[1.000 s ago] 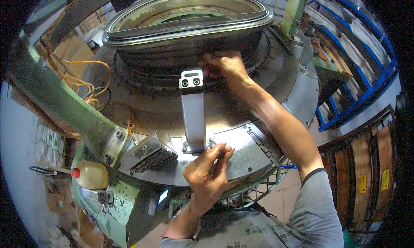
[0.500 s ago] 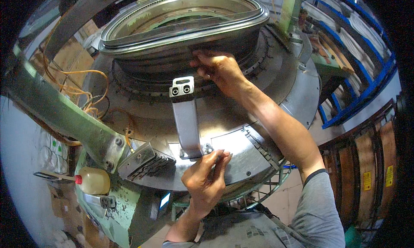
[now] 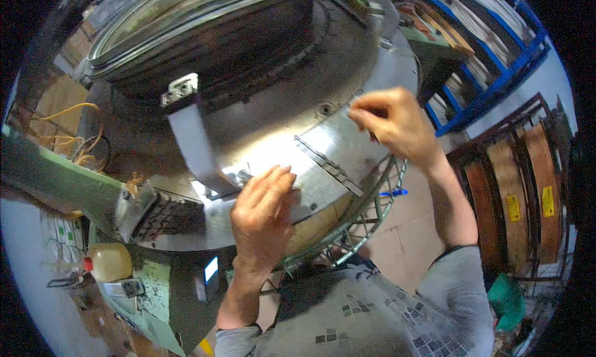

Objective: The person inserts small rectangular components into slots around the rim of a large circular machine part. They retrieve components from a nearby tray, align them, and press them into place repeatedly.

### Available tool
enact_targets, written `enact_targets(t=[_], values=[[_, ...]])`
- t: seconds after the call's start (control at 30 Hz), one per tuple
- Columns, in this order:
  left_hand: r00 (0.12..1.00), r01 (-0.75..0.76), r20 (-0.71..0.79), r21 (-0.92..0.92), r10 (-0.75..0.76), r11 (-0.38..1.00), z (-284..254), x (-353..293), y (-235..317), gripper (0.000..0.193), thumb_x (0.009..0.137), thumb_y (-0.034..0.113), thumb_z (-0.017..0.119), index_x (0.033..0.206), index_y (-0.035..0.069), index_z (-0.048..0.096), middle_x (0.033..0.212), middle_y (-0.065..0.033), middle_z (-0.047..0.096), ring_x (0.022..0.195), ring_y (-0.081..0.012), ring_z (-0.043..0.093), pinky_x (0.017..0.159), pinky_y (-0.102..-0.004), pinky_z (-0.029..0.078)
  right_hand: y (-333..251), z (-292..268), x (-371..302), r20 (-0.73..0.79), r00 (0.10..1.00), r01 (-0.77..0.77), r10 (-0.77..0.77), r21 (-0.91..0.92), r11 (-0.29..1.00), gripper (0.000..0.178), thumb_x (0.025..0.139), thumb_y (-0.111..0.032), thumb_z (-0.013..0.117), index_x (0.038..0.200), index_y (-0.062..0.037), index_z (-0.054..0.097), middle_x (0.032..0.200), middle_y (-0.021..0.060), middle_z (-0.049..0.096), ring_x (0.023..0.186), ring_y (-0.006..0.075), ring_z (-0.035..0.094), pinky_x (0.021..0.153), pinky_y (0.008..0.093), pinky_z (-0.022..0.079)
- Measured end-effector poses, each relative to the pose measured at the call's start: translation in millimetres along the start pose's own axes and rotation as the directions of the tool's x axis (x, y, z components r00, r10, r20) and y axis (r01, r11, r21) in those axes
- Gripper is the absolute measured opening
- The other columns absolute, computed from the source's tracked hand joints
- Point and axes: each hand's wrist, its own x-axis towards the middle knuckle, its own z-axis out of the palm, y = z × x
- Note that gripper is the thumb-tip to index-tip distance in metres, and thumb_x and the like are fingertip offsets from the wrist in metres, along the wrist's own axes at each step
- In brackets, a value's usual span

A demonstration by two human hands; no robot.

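Note:
A large round metal machine fills the middle, with a wide metal plate [image 3: 273, 149] round a raised drum [image 3: 223, 53]. My left hand [image 3: 262, 211] is over the plate's near edge, beside the foot of an upright grey metal bracket [image 3: 197, 143]; its fingers are stretched out, with nothing visible in them. Small bolt-like fittings [image 3: 243, 174] sit at that foot. To the right, my right hand [image 3: 397, 124] hovers over the plate's outer part, thumb and fingers pinched together. Anything within that pinch is too small or blurred to make out. Between the hands runs a narrow toothed strip [image 3: 328, 165].
A slotted metal block [image 3: 162, 213] sits left of the bracket, by a green machine arm [image 3: 68, 177]. Beyond it stand a yellowish jug [image 3: 113, 262] with a red cap and a lit screen [image 3: 212, 269]. Blue racks [image 3: 496, 78] and brown boards [image 3: 512, 196] line the right.
My right hand has come away from the drum wall toward the plate's right side. My left hand has gone from a pinch to stretched fingers. The whole view has shifted.

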Motion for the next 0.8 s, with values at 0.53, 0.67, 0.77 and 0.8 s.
enact_targets(t=[0.53,0.67,0.77,0.8], values=[[0.975,-0.087,0.210,0.037,0.077,0.996,43,20,21,0.034,0.081,-0.002,0.070,0.115,0.003,0.069,0.115,-0.0206,0.071,0.102,-0.0310,0.072,0.085,-0.0387,0.057,-14,85,-113,-0.109,0.877,-0.267,0.468,0.699,0.663,0.020,0.090,-0.010,0.071,0.103,0.0050,0.073,0.080,0.0147,0.075,0.063,0.0196,0.071,0.057,0.0297,0.056],[0.848,0.430,-0.150,-0.363,-0.508,0.827,41,5,34,0.031,0.084,-0.004,0.073,0.114,-0.001,0.067,0.106,-0.0149,0.074,0.099,-0.0209,0.072,0.084,-0.0323,0.057,-15,84,-120,-0.127,0.858,-0.210,0.498,0.798,0.565,0.016,0.090,-0.003,0.072,0.103,0.0064,0.072,0.081,0.0098,0.072,0.066,0.0127,0.068,0.058,0.0246,0.055],[0.801,0.384,0.086,-0.834,-0.593,0.397,39,0,46,0.048,0.090,-0.004,0.069,0.134,0.000,0.052,0.116,-0.0181,0.068,0.104,-0.0266,0.070,0.090,-0.0350,0.058,-24,90,-124,-0.328,0.846,0.010,0.421,0.799,0.602,0.016,0.089,0.000,0.072,0.103,0.0076,0.072,0.082,0.0098,0.072,0.067,0.0135,0.069,0.059,0.0249,0.056],[0.768,0.387,0.219,-0.908,-0.602,0.163,45,3,49,0.054,0.090,-0.006,0.068,0.139,0.002,0.046,0.121,-0.0206,0.066,0.105,-0.0304,0.070,0.090,-0.0383,0.060,-29,96,-124,-0.363,0.848,0.051,0.387,0.782,0.622,0.015,0.088,0.003,0.072,0.103,0.0074,0.072,0.082,0.0103,0.072,0.067,0.0141,0.069,0.060,0.0251,0.056]])
